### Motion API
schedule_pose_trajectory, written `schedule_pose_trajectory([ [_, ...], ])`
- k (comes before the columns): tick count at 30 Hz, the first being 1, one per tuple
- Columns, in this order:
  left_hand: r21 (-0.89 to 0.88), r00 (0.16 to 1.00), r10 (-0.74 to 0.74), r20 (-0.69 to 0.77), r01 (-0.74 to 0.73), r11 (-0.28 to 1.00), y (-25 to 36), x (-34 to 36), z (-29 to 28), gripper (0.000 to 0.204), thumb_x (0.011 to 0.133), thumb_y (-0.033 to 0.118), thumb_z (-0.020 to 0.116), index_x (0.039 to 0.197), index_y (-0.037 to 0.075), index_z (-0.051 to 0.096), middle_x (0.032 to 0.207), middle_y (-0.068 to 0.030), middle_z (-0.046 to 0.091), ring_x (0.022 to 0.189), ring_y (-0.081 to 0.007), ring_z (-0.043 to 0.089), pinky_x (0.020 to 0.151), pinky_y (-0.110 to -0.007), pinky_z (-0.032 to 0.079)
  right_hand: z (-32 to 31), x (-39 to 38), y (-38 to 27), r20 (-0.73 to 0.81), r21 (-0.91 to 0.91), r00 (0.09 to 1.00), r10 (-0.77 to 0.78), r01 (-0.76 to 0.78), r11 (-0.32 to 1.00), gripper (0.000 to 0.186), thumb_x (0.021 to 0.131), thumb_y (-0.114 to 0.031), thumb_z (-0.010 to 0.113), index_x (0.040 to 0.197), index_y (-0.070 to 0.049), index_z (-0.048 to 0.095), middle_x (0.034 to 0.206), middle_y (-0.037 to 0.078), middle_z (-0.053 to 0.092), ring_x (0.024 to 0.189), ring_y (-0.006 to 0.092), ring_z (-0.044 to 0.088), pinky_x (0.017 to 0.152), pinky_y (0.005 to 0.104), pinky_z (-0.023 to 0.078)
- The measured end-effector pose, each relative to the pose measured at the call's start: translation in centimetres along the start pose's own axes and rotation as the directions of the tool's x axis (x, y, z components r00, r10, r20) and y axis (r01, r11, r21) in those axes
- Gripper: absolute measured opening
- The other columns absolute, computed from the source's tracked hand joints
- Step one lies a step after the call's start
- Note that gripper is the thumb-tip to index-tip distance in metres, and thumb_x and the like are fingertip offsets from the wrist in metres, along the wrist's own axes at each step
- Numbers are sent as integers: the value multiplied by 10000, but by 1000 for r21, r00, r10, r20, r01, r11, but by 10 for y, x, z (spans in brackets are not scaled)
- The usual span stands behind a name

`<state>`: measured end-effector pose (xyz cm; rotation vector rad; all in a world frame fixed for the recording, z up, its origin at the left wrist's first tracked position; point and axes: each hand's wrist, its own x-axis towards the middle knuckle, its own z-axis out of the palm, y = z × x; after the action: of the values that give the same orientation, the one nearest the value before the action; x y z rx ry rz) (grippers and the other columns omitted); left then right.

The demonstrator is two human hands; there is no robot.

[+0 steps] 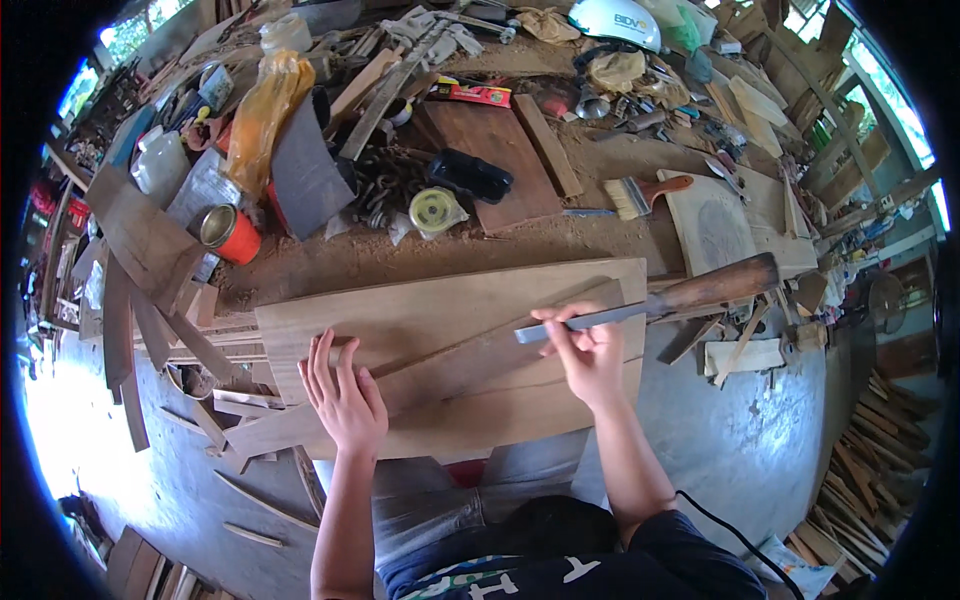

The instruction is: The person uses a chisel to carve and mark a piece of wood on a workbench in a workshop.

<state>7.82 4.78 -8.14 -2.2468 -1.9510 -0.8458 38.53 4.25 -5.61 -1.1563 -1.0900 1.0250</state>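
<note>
My right hand (588, 362) pinches the metal blade of a wood chisel (655, 304) between thumb and fingers. The chisel's flat tip points left, and its worn wooden handle slopes up to the right. Beneath it, a narrow wooden strip (455, 372) lies slantwise across a wide, pale brown board (420, 307). My left hand (345, 395) lies open with fingers spread over the strip's left part and the board. The strip's lower left end juts past the board's edge.
Behind the board, the cluttered bench holds a paintbrush (648, 195), a dark brown plank (490, 160), a roll of yellow-green tape (437, 211) and an orange can (231, 234). A white helmet (615, 24) sits at the back. Wood offcuts (860, 470) pile on the floor at right.
</note>
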Motion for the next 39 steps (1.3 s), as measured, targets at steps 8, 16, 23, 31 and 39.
schedule_pose_trajectory([
  [8, -10, 1000, -10, 0, 10, 1000, -2, -5, -1, 396, 906, 118, 536, 1301, 110, 567, 1482, -162, 449, 1404, -379, 398, 1181, -584, 228, -55, -23, -42, -49, -339, 997, -62, 42, 940, 275, 1000, -3, 567, 1264, 45, 505, 1007, 113, 646, 888, 153, 677, 781, 307, 629],
  [16, 30, 1000, 14, 8, -15, 999, 0, -2, -1, 394, 926, 126, 498, 1313, 82, 561, 1478, -175, 451, 1414, -381, 383, 1184, -579, 226, -81, -12, -55, -72, -518, 997, 27, -61, 853, 91, 910, -11, 723, 970, 25, 665, 918, 70, 702, 845, 126, 691, 749, 243, 568],
  [23, 51, 999, 35, 5, -35, 998, 1, -1, 2, 395, 951, 138, 467, 1336, 85, 537, 1491, -169, 437, 1413, -392, 380, 1186, -573, 228, -138, 2, -51, -231, -338, 971, 69, -146, 930, 154, 897, -94, 766, 944, 30, 687, 783, 53, 704, 733, 141, 720, 672, 259, 576],
  [31, 41, 998, 58, -6, -58, 997, 2, -2, 1, 387, 967, 133, 448, 1342, 74, 521, 1496, -178, 426, 1408, -398, 385, 1172, -587, 234, -85, -7, -34, -87, -218, 961, 264, -277, 936, 98, 897, -39, 743, 941, 38, 701, 714, 3, 626, 751, 150, 714, 647, 285, 597],
  [39, 42, 998, 65, 2, -65, 997, 7, -1, 3, 385, 969, 128, 437, 1341, 61, 516, 1491, -191, 427, 1392, -407, 396, 1161, -592, 246, -143, -5, -31, -324, -94, 942, 90, -126, 988, 122, 889, -31, 746, 958, 58, 701, 773, 34, 645, 727, 161, 698, 699, 315, 637],
])
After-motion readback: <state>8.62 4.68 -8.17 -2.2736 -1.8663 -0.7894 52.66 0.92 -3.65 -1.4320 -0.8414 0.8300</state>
